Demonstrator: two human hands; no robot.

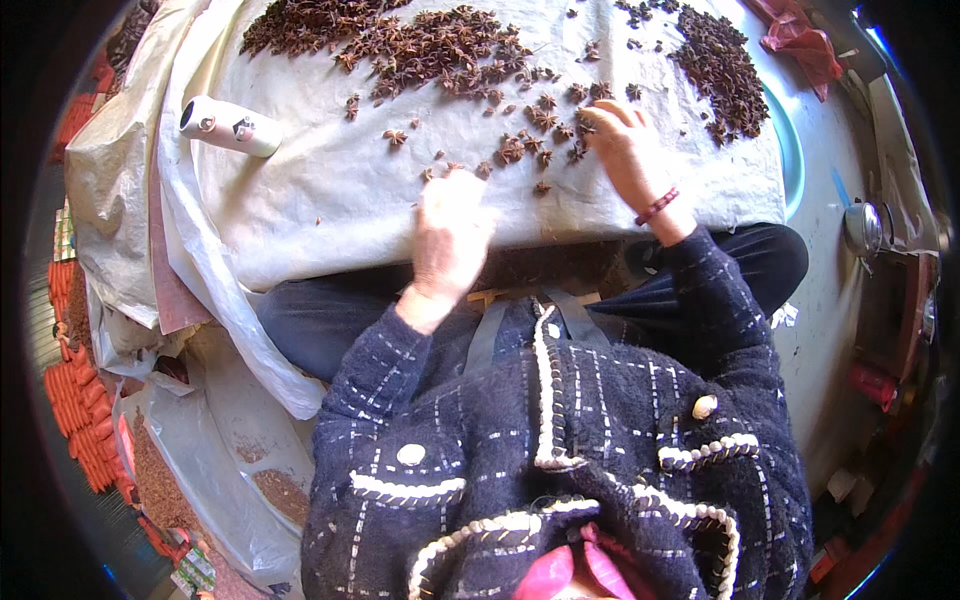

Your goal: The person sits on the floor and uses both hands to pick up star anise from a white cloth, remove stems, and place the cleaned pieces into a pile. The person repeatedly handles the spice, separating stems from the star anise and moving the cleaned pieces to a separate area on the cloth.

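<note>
My left hand (454, 232) is over the near part of a white sheet (322, 202), its fingers blurred and curled beside a few star anise pods (484, 170). Whether it holds one cannot be made out. Farther right, my right hand (628, 150) reaches forward, with its fingertips at loose star anise (576, 152); its grip is partly hidden. Between the hands lie several scattered star anise (512, 150). A large heap of star anise (442, 49) spreads across the far side, and a darker heap (724, 75) is at the far right.
A white cylindrical container (232, 126) lies on its side at the left. Red plastic (814, 52) is at the far right, above a turquoise rim (791, 150). Orange-red bundles (75, 405) and plastic sheeting (217, 450) lie at lower left. A metal pot (862, 229) is at right.
</note>
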